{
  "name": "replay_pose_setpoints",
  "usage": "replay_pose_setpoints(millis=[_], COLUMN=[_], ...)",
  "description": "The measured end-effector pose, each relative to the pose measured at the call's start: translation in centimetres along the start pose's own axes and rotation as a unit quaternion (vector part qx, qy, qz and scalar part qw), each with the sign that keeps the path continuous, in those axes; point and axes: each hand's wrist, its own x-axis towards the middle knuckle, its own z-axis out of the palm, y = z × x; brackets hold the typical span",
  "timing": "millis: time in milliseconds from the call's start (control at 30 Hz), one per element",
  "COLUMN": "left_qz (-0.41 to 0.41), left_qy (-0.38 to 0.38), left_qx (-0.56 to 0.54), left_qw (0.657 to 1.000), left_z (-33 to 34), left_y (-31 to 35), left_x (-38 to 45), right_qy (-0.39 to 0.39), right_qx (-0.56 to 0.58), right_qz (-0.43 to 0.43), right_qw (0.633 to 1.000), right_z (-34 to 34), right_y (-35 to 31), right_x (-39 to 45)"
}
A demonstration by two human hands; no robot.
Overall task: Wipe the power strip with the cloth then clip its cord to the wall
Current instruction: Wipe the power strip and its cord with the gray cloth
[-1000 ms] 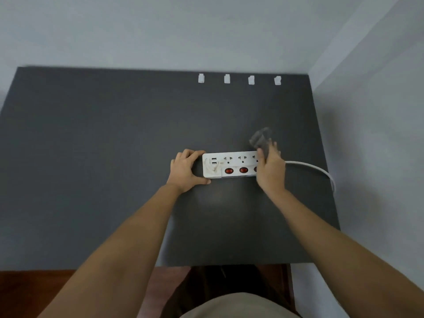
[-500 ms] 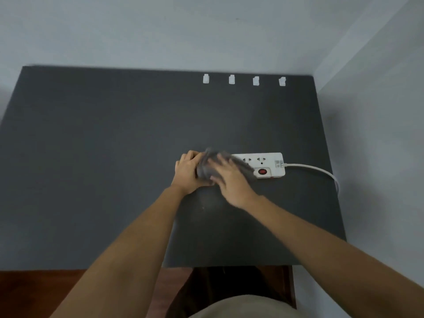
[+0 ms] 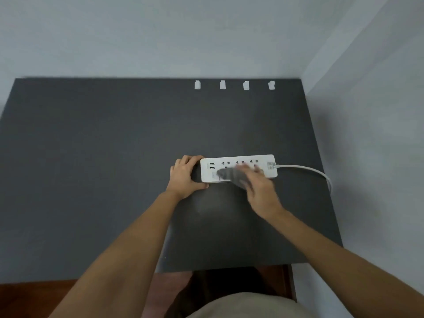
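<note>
**Inspector:** Wiping is what is going on at this station. The right hand is pressing a grey cloth onto the front half of the white power strip, fingers curled over the fabric; hand and cloth are blurred, so I judge a stroke is in progress. The left hand is bracing the strip's left end, thumb along the near edge and fingers wrapped round the far corner.

**Clerk:** Where is the strip lying?

**Inspector:** It is lying flat on the dark grey table, right of centre, long side parallel to the back wall. Its white cord is leaving the right end and curving off the table's right edge.

**Clerk:** Progress?

**Inspector:** I am rating step 1, the wipe, as under way and not confirmed complete. Step 2, the clipping, is not begun: the cord is sitting well apart from the clips and touching none of them.

**Clerk:** Counts, please.

**Inspector:** I am recording 1 power strip, 1 cord, 1 cloth, 2 hands and 4 white clips in a row at the back edge, where table meets wall (whether they are fixed to wall or table, I cannot tell). On the strip I am reading 2 USB ports and 3 sockets in the far row; the cloth and hand are hiding much of the near row.
</note>
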Motion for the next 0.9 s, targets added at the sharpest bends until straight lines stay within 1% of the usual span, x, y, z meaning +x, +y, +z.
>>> replay_pose_setpoints(millis=[33, 67, 100, 133, 167, 200, 233, 267, 300, 333, 367, 400, 433, 467, 500, 533, 567, 600, 633, 667, 700, 733, 767, 800, 833, 867, 900], left_qz=[0.004, 0.007, 0.005, -0.001, -0.01, -0.018, -0.026, -0.034, -0.048, -0.068, -0.089, -0.101, -0.103, -0.089, -0.066, -0.035, -0.001, 0.036, 0.072, 0.1, 0.118, 0.119, 0.113, 0.102, 0.09, 0.07, 0.048], left_qy=[-0.003, -0.008, -0.021, -0.038, -0.06, -0.081, -0.099, -0.111, -0.119, -0.123, -0.122, -0.116, -0.102, -0.082, -0.063, -0.045, -0.033, -0.02, 0.0, 0.02, 0.035, 0.042, 0.042, 0.037, 0.027, 0.012, 0.0], left_qx=[-0.011, -0.033, -0.069, -0.108, -0.146, -0.179, -0.206, -0.234, -0.269, -0.304, -0.331, -0.342, -0.331, -0.298, -0.262, -0.238, -0.229, -0.211, -0.186, -0.155, -0.136, -0.129, -0.135, -0.147, -0.163, -0.179, -0.196], left_qw=[1.0, 0.999, 0.997, 0.993, 0.987, 0.98, 0.973, 0.965, 0.955, 0.942, 0.931, 0.927, 0.933, 0.947, 0.961, 0.97, 0.973, 0.977, 0.98, 0.983, 0.983, 0.984, 0.984, 0.983, 0.982, 0.981, 0.979], left_z=[-0.1, -0.2, -0.3, -0.6, -0.9, -1.1, -1.4, -1.7, -1.9, -2.1, -2.3, -2.3, -2.3, -2.4, -2.4, -2.4, -2.3, -2.3, -2.2, -2.1, -2.0, -2.0, -2.1, -2.2, -2.3, -2.2, -2.1], left_y=[0.1, 0.3, 0.6, 1.0, 1.3, 1.6, 1.8, 2.1, 2.5, 2.8, 3.2, 3.6, 4.0, 4.5, 5.2, 6.1, 7.0, 7.8, 8.4, 8.7, 8.7, 8.6, 8.7, 9.0, 9.5, 10.1, 10.8], left_x=[0.0, 0.0, -0.2, -0.3, -0.4, -0.4, -0.5, -0.6, -0.7, -0.8, -0.8, -0.8, -0.8, -0.8, -0.8, -0.8, -1.0, -1.2, -1.4, -1.5, -1.6, -1.8, -2.2, -2.5, -2.7, -2.8, -3.0], right_qy=[0.127, 0.216, 0.237, 0.192, 0.101, -0.009, -0.095, -0.114, -0.063, 0.04, 0.155, 0.245, 0.302, 0.325, 0.314, 0.285, 0.24, 0.182, 0.12, 0.062, 0.028, 0.039, 0.082, 0.147, 0.193, 0.205, 0.187], right_qx=[0.003, -0.005, -0.025, -0.038, -0.037, -0.007, 0.025, 0.05, 0.079, 0.1, 0.102, 0.091, 0.074, 0.068, 0.063, 0.064, 0.066, 0.07, 0.087, 0.103, 0.098, 0.095, 0.098, 0.089, 0.085, 0.086, 0.093], right_qz=[0.096, 0.186, 0.239, 0.223, 0.142, 0.052, -0.006, -0.024, -0.006, 0.04, 0.11, 0.169, 0.222, 0.268, 0.311, 0.339, 0.336, 0.282, 0.181, 0.09, 0.033, 0.031, 0.11, 0.244, 0.352, 0.376, 0.315], right_qw=[0.987, 0.959, 0.941, 0.955, 0.984, 0.999, 0.995, 0.992, 0.995, 0.993, 0.977, 0.95, 0.924, 0.904, 0.895, 0.894, 0.908, 0.939, 0.972, 0.989, 0.994, 0.994, 0.986, 0.955, 0.912, 0.9, 0.926], right_z=[-1.7, -2.8, -2.9, -2.0, -0.7, 0.7, 1.2, 1.1, 0.2, -1.1, -2.5, -4.1, -5.6, -6.8, -7.4, -7.4, -6.8, -5.6, -4.3, -3.2, -2.9, -3.4, -4.2, -5.4, -6.2, -6.4, -6.3], right_y=[1.3, 2.2, 2.3, 1.4, 0.0, -1.4, -2.9, -3.9, -4.5, -4.7, -4.4, -3.4, -2.2, -0.6, 0.4, 0.5, -0.7, -2.3, -4.2, -5.9, -6.0, -5.1, -2.8, -0.5, 1.1, 1.4, -0.1], right_x=[0.6, 0.9, 1.0, 1.0, 0.7, 0.0, -0.7, -1.2, -1.4, -1.3, -1.0, -0.6, -0.2, 0.2, 0.7, 1.2, 1.5, 1.5, 1.0, 0.3, -0.1, -0.1, 0.1, 0.2, 0.0, -0.3, -0.6])
